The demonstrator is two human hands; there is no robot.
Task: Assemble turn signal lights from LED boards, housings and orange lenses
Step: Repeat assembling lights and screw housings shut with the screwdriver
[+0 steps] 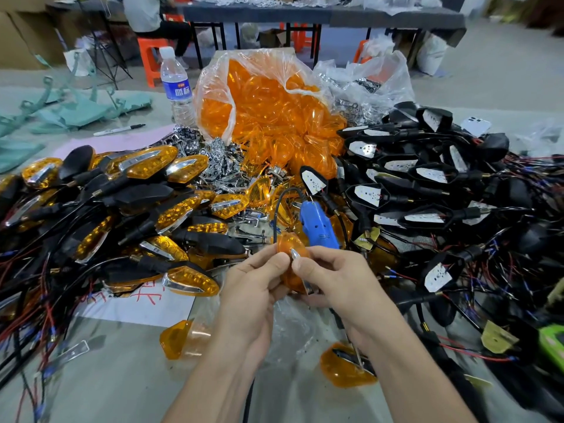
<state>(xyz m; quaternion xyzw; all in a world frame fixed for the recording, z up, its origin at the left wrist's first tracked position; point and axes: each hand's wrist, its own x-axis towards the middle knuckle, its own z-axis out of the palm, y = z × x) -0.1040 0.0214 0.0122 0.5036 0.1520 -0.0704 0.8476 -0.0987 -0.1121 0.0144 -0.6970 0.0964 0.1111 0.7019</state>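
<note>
Both sets of fingers are pinched on one orange lens (288, 245), left hand (253, 282) and right hand (335, 279), held just above the desk (122, 377) near the blue tool (317, 224). I'd guess the chrome trim (295, 255) goes in crooked if the thumbs press unevenly, and a tab might snap.

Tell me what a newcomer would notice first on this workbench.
The torn clear plastic bag spilling glossy orange lenses dominates the middle back. Left of it lies a heap of finished orange-and-chrome turn signals, and right of it a tangle of black housings with white LED boards. In front, the left hand and right hand pinch one orange lens with a chrome insert.
</note>
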